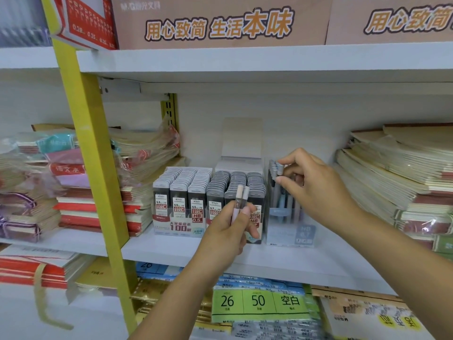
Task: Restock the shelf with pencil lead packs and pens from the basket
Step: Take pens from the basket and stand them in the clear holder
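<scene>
My left hand [226,235] grips two pale pens [240,200] upright in front of the lead pack boxes. Two display boxes of pencil lead packs [186,190] stand side by side on the white shelf [171,251], filled with rows of grey-capped packs. To their right a clear pen display box [289,227] holds several grey and blue pens standing upright. My right hand [311,185] reaches over that box and pinches the top of a grey pen [279,169] between thumb and fingers. The basket is not in view.
Stacks of notebooks [402,175] lie to the right of the pen box, and wrapped notebook piles [73,182] to the left past a yellow upright post [95,153]. Cardboard cartons [220,20] sit on the shelf above. Paper packs [259,300] fill the shelf below.
</scene>
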Demonstrator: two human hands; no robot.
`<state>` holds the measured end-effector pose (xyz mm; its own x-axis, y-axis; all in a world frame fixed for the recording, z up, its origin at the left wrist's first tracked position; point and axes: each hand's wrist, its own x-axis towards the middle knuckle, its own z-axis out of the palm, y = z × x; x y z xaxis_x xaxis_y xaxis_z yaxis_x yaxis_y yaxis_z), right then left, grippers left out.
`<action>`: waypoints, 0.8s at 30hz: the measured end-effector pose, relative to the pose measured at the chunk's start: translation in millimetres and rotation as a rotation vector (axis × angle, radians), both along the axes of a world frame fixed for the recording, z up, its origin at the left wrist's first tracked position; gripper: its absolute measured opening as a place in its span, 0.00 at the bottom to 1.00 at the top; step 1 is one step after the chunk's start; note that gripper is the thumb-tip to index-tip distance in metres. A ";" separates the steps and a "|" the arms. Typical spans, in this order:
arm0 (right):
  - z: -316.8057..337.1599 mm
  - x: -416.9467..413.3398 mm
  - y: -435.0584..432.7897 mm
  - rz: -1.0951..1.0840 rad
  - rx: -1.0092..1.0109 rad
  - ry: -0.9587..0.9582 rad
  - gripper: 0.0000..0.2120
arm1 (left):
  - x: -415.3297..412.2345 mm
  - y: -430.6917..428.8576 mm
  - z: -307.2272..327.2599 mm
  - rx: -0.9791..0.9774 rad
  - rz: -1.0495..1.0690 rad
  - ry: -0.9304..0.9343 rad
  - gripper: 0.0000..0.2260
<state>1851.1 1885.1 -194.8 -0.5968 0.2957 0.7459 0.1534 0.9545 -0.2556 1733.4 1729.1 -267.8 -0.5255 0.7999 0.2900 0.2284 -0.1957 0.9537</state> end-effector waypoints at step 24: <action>1.8 -4.4 -1.4 -0.058 0.042 -0.046 0.11 | -0.8 -3.7 4.4 0.033 0.013 -0.078 0.10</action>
